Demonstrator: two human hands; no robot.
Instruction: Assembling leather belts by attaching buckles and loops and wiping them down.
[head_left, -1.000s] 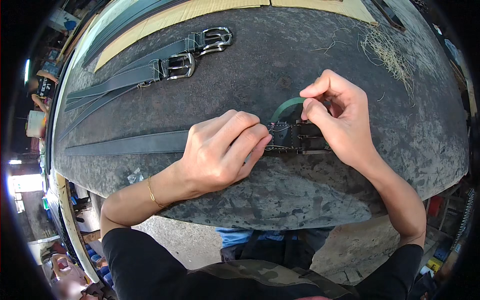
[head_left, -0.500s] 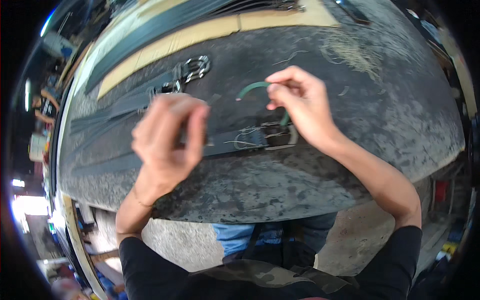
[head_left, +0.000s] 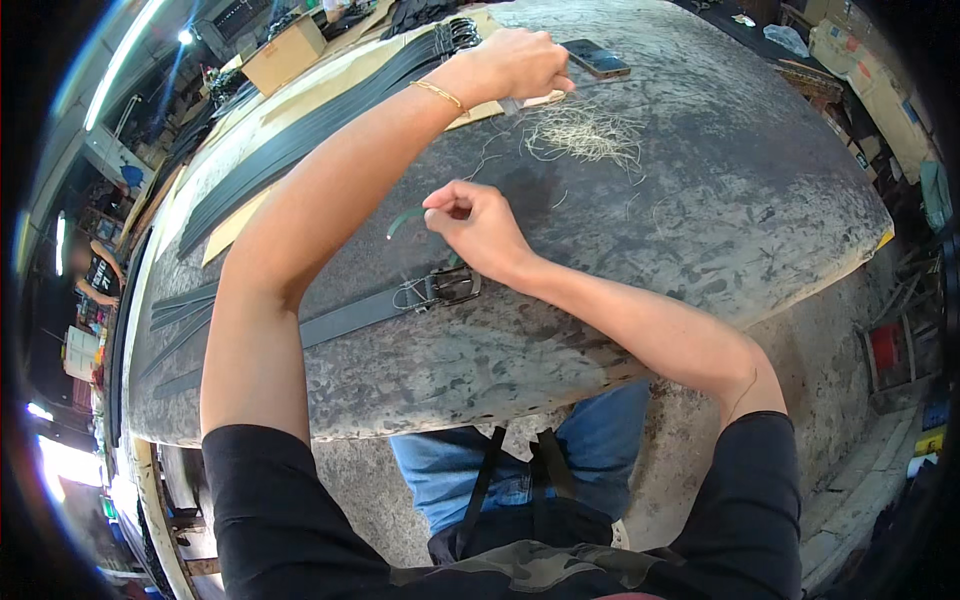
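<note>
My right hand [head_left: 482, 232] pinches a thin green curved strip [head_left: 403, 220], whose pale tip points left. Just below that hand lies a metal buckle [head_left: 457, 286] on the end of a flat dark belt [head_left: 355, 318], and pale thread [head_left: 410, 294] loops loosely by the buckle. My left arm reaches across the table, with my left hand [head_left: 522, 66] closed at the far side, beside a pile of cut threads [head_left: 585, 134]. Its fingertips are turned away, so what they hold, if anything, is hidden.
Beyond my left hand a dark phone [head_left: 597, 58] lies on the table. Long dark straps [head_left: 310, 135] rest on cardboard [head_left: 232, 233] at the far left. A cardboard box [head_left: 285, 55] stands behind them. Another person [head_left: 100, 275] is at the left.
My left hand has swung from above the belt to the far side of the table, near the threads. My right hand keeps the green strip near the buckle. The view has shifted.
</note>
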